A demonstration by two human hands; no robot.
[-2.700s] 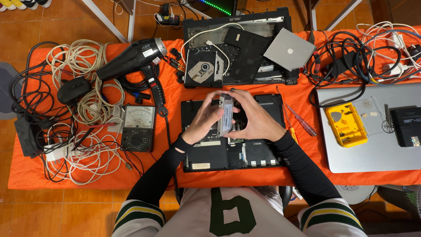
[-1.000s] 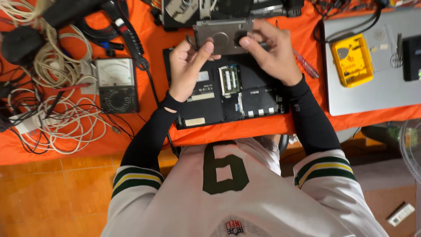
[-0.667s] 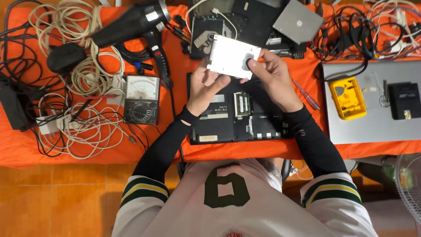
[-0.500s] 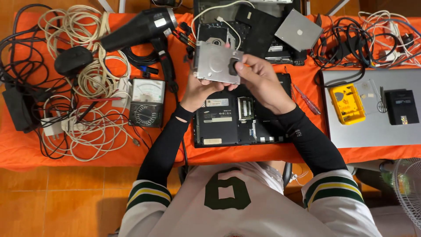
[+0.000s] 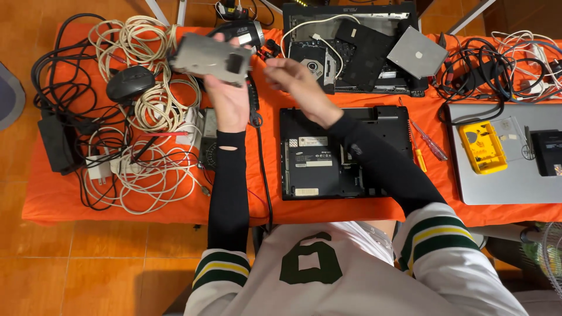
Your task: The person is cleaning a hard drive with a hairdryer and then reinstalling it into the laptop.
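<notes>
Over table [image 5: 266,126]: drive [image 5: 212,58] (fingers [image 5: 218,88] beneath)

Matt grey metal drive caddy [image 5: 212,58] (dull sheen); orange cloth table cover [image 5: 146,205]; black plastic laptop base [image 5: 345,152]

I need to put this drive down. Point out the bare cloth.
Bare orange cloth lies between the meter and the black laptop base, crossed by one black cord; the left hand holds the metal drive. Left of it, cables crowd everything.
</notes>
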